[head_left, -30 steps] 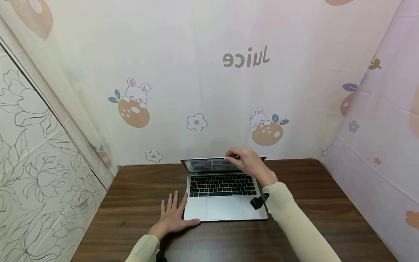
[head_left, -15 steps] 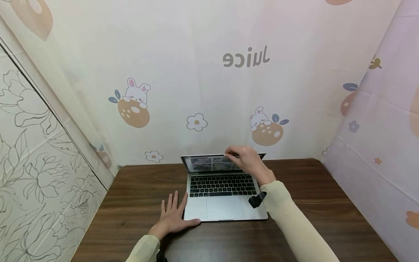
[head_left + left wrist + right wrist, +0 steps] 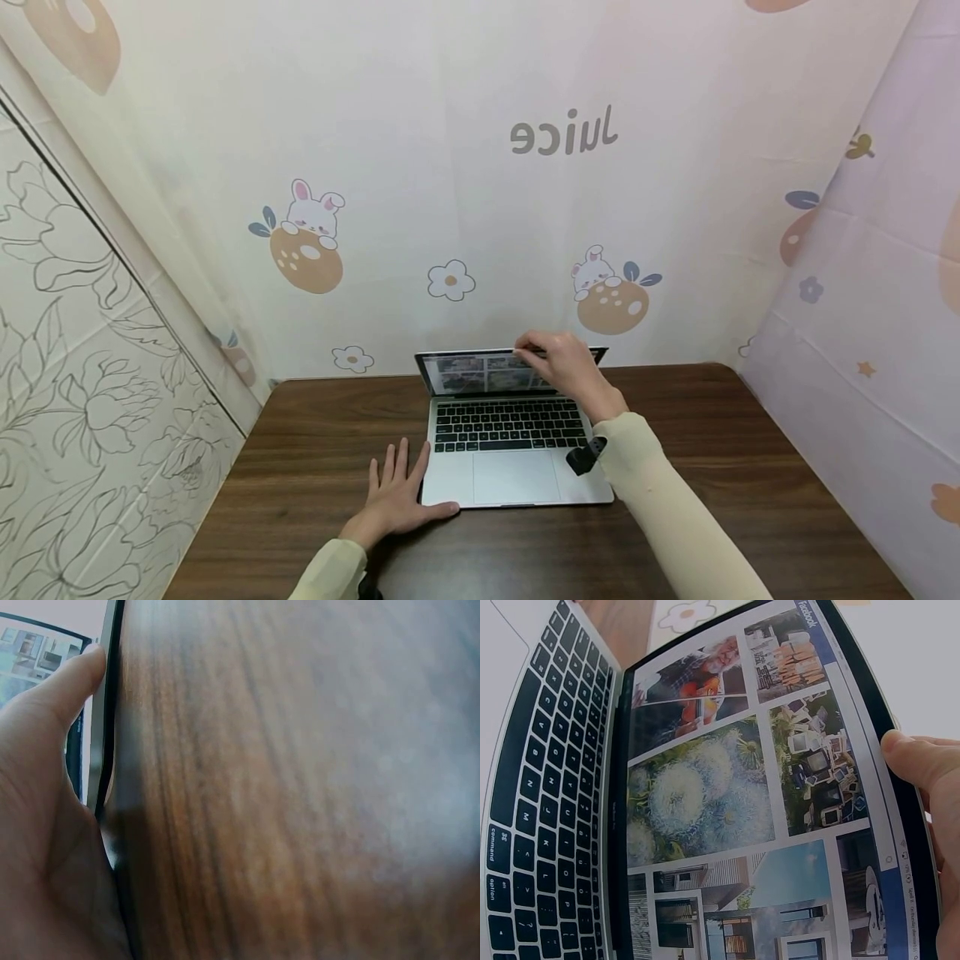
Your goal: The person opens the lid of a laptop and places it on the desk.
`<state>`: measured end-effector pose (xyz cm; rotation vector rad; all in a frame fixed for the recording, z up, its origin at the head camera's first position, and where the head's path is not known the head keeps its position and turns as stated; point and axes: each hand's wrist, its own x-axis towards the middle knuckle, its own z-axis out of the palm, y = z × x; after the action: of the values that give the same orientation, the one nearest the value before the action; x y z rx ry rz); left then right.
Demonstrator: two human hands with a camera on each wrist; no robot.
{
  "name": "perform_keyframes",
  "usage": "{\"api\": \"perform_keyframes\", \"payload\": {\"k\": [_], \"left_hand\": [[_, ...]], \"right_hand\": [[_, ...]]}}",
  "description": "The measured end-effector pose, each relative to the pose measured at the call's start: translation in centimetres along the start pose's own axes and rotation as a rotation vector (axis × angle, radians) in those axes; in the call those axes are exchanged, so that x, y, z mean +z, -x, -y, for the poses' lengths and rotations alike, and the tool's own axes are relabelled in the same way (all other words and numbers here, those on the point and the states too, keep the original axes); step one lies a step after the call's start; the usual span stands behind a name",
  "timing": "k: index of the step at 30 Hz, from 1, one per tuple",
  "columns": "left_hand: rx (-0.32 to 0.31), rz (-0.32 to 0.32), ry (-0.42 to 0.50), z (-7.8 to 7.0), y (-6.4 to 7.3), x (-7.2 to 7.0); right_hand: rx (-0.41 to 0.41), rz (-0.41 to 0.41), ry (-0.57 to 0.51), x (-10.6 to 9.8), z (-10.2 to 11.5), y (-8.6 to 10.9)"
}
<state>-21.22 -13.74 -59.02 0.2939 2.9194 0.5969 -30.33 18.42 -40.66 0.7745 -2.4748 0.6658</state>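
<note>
A silver laptop (image 3: 516, 477) with black keys stands unfolded on the wooden table, its lit screen (image 3: 480, 373) tilted. Thumb and fingers of my right hand (image 3: 566, 367) pinch the top edge of the lid; in the right wrist view the thumb (image 3: 911, 756) lies on the black bezel, with the fingers behind. My left hand (image 3: 397, 497) is spread at the laptop's front left corner. Its fingers rest along the left side, and its thumb (image 3: 71, 679) touches the front edge. Pictures fill the screen in the right wrist view.
The brown wooden table (image 3: 315, 417) reaches back to a white patterned curtain (image 3: 450, 208) close behind the lid. Another printed curtain (image 3: 862, 333) hangs along the right side. On the left stands a panel with flower outlines (image 3: 97, 400).
The laptop's lid has tilted farther up, raised by my right hand, so more of the screen shows. My left hand and the laptop's base have stayed in place.
</note>
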Motion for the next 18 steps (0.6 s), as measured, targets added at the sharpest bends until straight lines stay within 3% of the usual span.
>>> {"api": "perform_keyframes", "payload": {"k": [18], "left_hand": [[-0.009,0.013,-0.023,0.07,-0.23,0.03]], "right_hand": [[0.033,-0.018,0.010,0.41,-0.54,-0.90]]}}
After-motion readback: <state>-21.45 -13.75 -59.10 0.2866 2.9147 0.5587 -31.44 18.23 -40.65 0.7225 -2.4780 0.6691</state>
